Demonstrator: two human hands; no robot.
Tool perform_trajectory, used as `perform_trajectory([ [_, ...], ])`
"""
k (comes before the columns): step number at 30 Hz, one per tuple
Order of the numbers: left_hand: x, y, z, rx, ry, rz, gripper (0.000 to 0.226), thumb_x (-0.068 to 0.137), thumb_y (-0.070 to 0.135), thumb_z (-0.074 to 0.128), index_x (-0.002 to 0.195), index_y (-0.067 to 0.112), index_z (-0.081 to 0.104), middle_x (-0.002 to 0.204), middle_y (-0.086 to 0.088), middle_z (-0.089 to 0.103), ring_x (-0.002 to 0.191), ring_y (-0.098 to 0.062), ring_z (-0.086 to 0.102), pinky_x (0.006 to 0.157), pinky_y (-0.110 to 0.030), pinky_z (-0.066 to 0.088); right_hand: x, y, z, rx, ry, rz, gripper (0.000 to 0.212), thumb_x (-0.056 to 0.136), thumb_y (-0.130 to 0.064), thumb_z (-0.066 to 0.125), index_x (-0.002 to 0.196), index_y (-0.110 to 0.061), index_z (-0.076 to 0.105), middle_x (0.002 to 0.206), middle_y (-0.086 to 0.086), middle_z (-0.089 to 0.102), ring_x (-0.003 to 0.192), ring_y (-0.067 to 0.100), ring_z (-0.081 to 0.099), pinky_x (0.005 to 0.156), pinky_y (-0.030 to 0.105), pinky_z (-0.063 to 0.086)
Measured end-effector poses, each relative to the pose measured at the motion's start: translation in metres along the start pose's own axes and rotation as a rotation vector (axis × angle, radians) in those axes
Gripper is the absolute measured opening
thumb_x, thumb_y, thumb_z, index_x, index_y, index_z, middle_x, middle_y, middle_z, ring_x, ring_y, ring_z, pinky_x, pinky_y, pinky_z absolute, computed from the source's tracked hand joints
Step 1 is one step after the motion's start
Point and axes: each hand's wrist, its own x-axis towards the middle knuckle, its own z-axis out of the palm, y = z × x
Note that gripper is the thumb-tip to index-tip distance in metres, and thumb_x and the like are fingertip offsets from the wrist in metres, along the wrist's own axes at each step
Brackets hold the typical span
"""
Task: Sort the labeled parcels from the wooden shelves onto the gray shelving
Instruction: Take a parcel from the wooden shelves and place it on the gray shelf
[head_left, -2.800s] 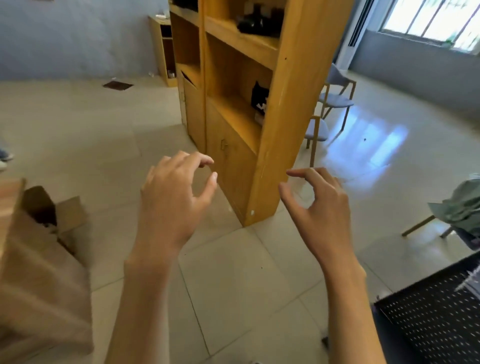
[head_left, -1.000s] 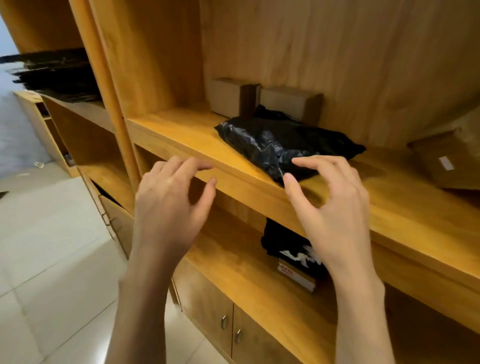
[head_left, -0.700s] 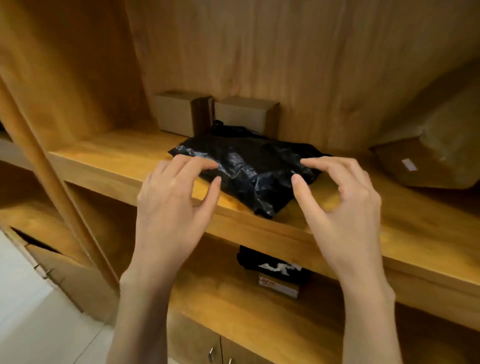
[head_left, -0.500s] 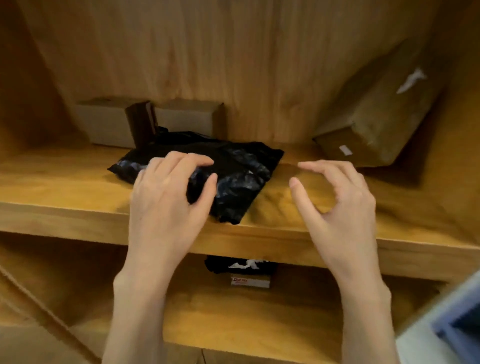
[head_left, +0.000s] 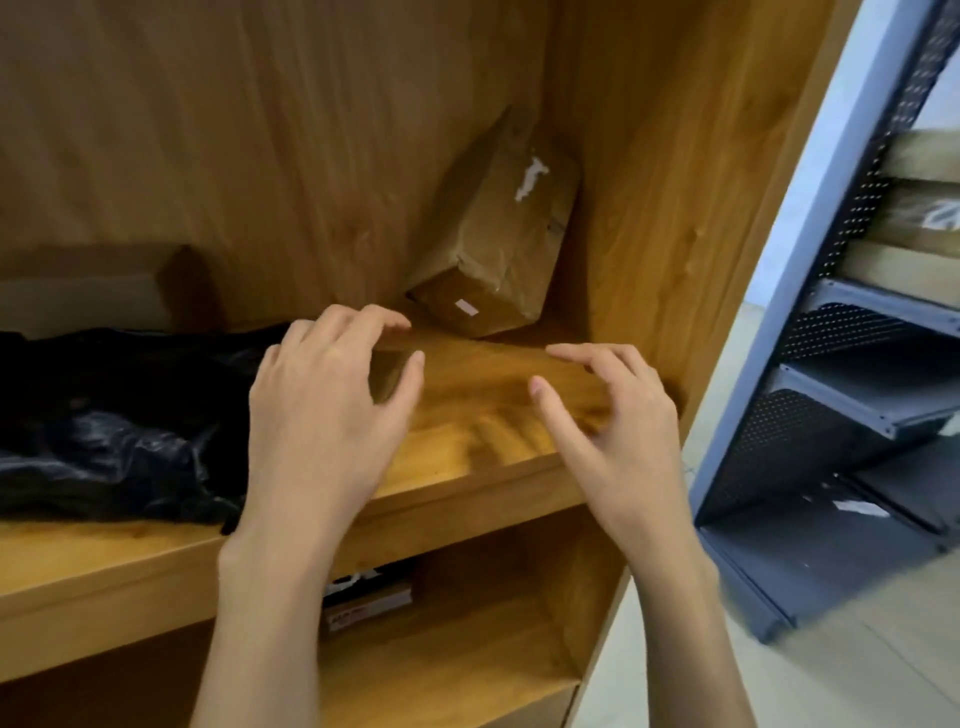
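1. two bare hands hover over the right end of a wooden shelf (head_left: 467, 415), and neither holds anything.
2. at the far left, a cardboard box (head_left: 88, 291) stands against the back panel of the wooden shelves, partly in shadow.
3. in front of it a black plastic bag parcel (head_left: 114, 421) lies flat on the shelf board, crumpled and glossy, its near edge close to the lip of the board.
4. the left hand (head_left: 322, 415) floats just right of the black parcel, fingers spread and loosely curved, thumb apart from them, palm down; whether it touches the bag cannot be told.
5. below it, on the lower shelf, a small parcel with a white and red label (head_left: 369, 603) shows past the left forearm.
6. at the back right corner of the upper board a brown paper parcel (head_left: 498, 244) leans tilted against the corner, with a small white label on its lower end and a torn white patch higher up.
7. the right hand (head_left: 618, 431) hangs near the side panel, fingers relaxed and slightly bent, thumb out, clear of the brown parcel.
8. at the far right stands the gray shelving (head_left: 841, 374) with perforated panels, brown parcels (head_left: 919, 218) stacked on its upper levels.
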Motion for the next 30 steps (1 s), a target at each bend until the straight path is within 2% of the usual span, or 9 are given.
perform_trajectory([
  [3,0.023,0.009,0.004,-0.060,-0.053,-0.080,0.045,0.092,0.050,0.050,0.128,0.024,0.052,0.125,-0.001,0.056,0.114,-0.022,0.051,0.090,-0.037,0.041,0.024,0.001,0.002,0.177,0.016,0.125,0.040,0.088,-0.040,0.063,0.126,-0.033,0.053,0.123,-0.013,0.053,0.115,0.005,0.049,0.094,0.022,0.040],
  [7,0.068,0.021,0.018,-0.241,-0.112,-0.246,0.075,0.087,0.063,0.050,0.147,0.022,0.029,0.147,-0.008,0.037,0.133,-0.030,0.036,0.108,-0.046,0.034,0.074,0.003,0.014,0.522,-0.029,0.490,0.068,0.085,-0.049,0.064,0.143,-0.032,0.033,0.140,-0.009,0.043,0.122,0.010,0.045,0.092,0.023,0.042],
  [9,0.090,0.025,0.029,-0.340,-0.166,-0.304,0.086,0.084,0.067,0.052,0.151,0.024,0.021,0.154,-0.008,0.028,0.140,-0.030,0.027,0.113,-0.049,0.028,0.100,0.007,0.023,0.704,-0.111,0.664,0.079,0.079,-0.055,0.068,0.146,-0.033,0.031,0.145,-0.005,0.042,0.127,0.019,0.044,0.103,0.037,0.041],
  [12,0.110,0.028,0.044,-0.561,-0.247,-0.378,0.090,0.081,0.066,0.057,0.152,0.030,0.016,0.156,-0.001,0.027,0.140,-0.025,0.029,0.113,-0.046,0.030,0.125,0.015,0.037,0.871,-0.201,0.790,0.085,0.073,-0.057,0.072,0.146,-0.032,0.034,0.141,-0.003,0.047,0.123,0.025,0.049,0.101,0.049,0.044],
  [16,0.115,0.025,0.061,-0.672,-0.330,-0.305,0.080,0.085,0.051,0.063,0.150,0.026,0.024,0.145,0.006,0.043,0.126,-0.012,0.045,0.104,-0.029,0.038,0.131,0.017,0.048,0.938,-0.325,0.779,0.071,0.078,-0.057,0.068,0.140,-0.035,0.043,0.130,-0.002,0.058,0.114,0.023,0.055,0.092,0.049,0.049],
  [19,0.114,0.020,0.066,-0.689,-0.335,-0.264,0.080,0.084,0.050,0.065,0.150,0.027,0.027,0.142,0.005,0.047,0.124,-0.012,0.048,0.105,-0.033,0.042,0.130,0.014,0.050,0.977,-0.331,0.775,0.063,0.080,-0.051,0.068,0.136,-0.032,0.048,0.124,0.000,0.061,0.110,0.023,0.059,0.091,0.050,0.051],
  [23,0.105,0.020,0.058,-0.714,-0.264,-0.198,0.078,0.084,0.047,0.067,0.149,0.028,0.029,0.139,0.008,0.050,0.122,-0.009,0.050,0.103,-0.032,0.043,0.118,0.003,0.044,0.964,-0.278,0.733,0.062,0.081,-0.049,0.068,0.137,-0.034,0.047,0.125,-0.003,0.060,0.111,0.020,0.058,0.096,0.048,0.049],
  [26,0.090,0.019,0.043,-0.757,-0.183,-0.131,0.076,0.081,0.049,0.068,0.146,0.030,0.033,0.135,0.012,0.052,0.121,-0.005,0.051,0.103,-0.036,0.044,0.100,-0.015,0.032,0.959,-0.242,0.647,0.063,0.081,-0.049,0.067,0.138,-0.035,0.044,0.125,-0.007,0.060,0.112,0.016,0.058,0.100,0.043,0.046],
  [30,0.059,0.021,0.017,-0.842,-0.099,-0.085,0.061,0.085,0.042,0.068,0.137,0.040,0.036,0.132,0.018,0.052,0.120,0.002,0.050,0.103,-0.032,0.044,0.067,-0.043,0.015,0.917,-0.212,0.490,0.053,0.084,-0.047,0.065,0.134,-0.037,0.048,0.121,-0.013,0.064,0.113,0.010,0.059,0.101,0.038,0.046],
])
